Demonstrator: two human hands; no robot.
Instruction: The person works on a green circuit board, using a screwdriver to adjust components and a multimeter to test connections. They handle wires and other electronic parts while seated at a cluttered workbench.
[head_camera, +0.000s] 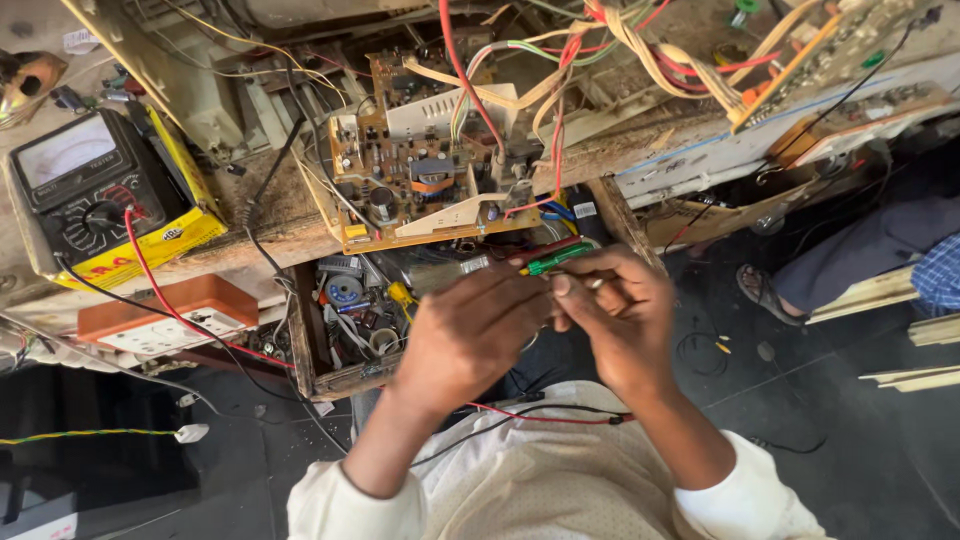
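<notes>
From my remote seat I see both bare hands raised together above an open wooden drawer full of small metal parts (345, 300). My right hand (615, 320) has its thumb and fingers pressed together around a slim green-handled tool with a red end, a screwdriver by its look (555, 258); the handle pokes out leftward past the thumb tip, so the tool lies across the top of the grip, not deep in the palm. My left hand (470, 335) is curled, knuckles toward the camera, its fingertips meeting the right hand's just beneath that green handle. I cannot tell whether the left fingers pinch anything, since they are turned away.

Just beyond the hands, a brown printed circuit board crowded with components and a pale heat sink (420, 150) leans on the worn wooden workbench edge (270, 240). Well to the left sits a black analogue multimeter in a yellow case (95, 190), its red lead trailing down past an orange-and-white socket box (170, 315).
</notes>
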